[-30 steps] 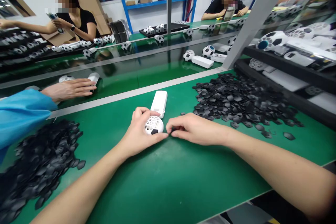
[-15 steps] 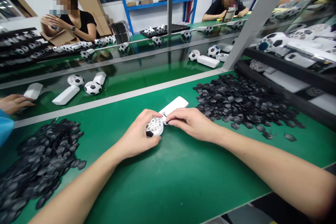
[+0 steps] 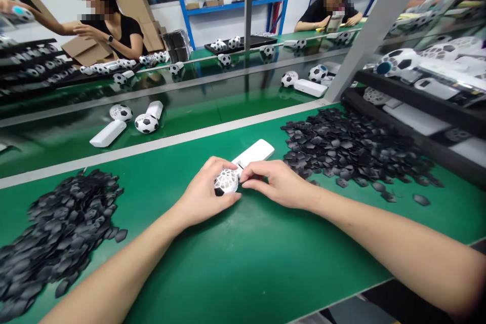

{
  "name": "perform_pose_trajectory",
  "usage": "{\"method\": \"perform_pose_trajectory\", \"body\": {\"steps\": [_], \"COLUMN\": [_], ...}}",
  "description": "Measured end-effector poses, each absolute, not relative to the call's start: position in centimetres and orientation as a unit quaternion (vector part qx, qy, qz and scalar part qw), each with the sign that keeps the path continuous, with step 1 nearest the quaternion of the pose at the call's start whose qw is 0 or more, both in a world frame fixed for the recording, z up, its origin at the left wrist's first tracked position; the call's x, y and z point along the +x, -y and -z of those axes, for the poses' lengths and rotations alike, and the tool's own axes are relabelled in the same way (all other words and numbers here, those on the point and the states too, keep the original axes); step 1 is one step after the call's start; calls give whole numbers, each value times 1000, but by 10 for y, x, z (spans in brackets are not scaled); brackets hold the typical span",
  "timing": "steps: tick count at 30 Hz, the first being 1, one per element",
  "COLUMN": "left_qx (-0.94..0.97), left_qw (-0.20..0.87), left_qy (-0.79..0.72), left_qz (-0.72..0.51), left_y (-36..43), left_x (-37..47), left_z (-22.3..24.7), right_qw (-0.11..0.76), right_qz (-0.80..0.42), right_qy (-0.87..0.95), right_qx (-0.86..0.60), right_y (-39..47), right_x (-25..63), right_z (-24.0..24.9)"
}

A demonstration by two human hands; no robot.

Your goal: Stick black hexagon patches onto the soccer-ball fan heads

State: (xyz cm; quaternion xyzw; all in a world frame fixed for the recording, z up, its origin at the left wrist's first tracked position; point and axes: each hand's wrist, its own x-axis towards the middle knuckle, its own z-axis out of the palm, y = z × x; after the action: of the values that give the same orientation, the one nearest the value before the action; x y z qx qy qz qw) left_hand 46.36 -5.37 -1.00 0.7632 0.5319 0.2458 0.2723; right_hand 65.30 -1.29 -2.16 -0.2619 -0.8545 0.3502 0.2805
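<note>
My left hand is wrapped round the ball-shaped head of a white device, whose open lattice shows a black patch at its lower left. The device's flat white handle lies on the green table, pointing up and right. Thumb and forefinger of my right hand pinch at the right side of the ball, near the joint with the handle. Whatever sits between those fingertips is too small to make out. Black pieces are heaped to the left and to the right.
Beyond a pale rail, football-patterned devices lie on a green belt. Black trays with more devices stand at the right. Across the belt are two people, one at the left and one further right.
The devices on the belt have shifted right. A co-worker's hand and blue sleeve have left the left edge. The person across at left has stretched an arm outward. My hands have barely moved.
</note>
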Motion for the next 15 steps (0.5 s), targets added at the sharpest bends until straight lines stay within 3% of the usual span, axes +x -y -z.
{"method": "perform_pose_trajectory", "body": {"steps": [15], "left_qx": [767], "left_qw": [244], "left_qy": [-527], "left_qz": [-274], "left_y": [56], "left_x": [468], "left_z": [12], "right_qw": [323], "right_qz": [-354], "right_qy": [843], "right_qx": [-247], "right_y": [11], "right_x": [645], "right_z": [30]}}
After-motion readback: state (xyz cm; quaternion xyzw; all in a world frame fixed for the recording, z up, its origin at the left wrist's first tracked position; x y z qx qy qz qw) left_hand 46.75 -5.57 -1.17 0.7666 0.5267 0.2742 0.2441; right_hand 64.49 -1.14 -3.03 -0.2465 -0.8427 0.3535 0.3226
